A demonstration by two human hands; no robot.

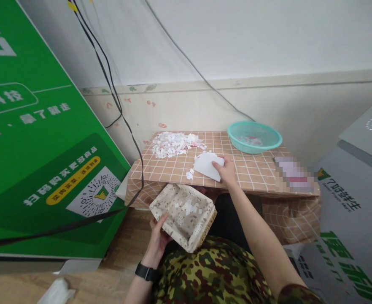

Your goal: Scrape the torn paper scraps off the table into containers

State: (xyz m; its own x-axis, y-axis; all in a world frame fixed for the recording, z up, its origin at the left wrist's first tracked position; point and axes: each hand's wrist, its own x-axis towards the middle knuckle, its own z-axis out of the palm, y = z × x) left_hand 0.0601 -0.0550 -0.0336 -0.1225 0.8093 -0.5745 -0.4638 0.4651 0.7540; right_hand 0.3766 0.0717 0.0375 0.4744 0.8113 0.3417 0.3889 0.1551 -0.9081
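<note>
My left hand (pixel 159 238) grips the near left rim of a cloth-lined basket (pixel 173 230), thumb over the edge. The basket is tilted just below the table's front edge, with several white paper scraps (pixel 189 207) inside. In my right hand (pixel 226 169) is a flat white card (pixel 208 164), pinched at its right side and held low over the tabletop. Small scraps lie along the card's far edge, and a little clump of scraps (pixel 190 174) sits to its left. Whether the card touches the cloth, I cannot tell.
A heap of torn paper (pixel 173 143) covers the table's back left. At the back right stands a turquoise plastic basin (pixel 254 143) with scraps in it. A blurred-out flat object (pixel 295 174) lies at the right. Black cables (pixel 132 131) hang past the checked tablecloth (pixel 252 169).
</note>
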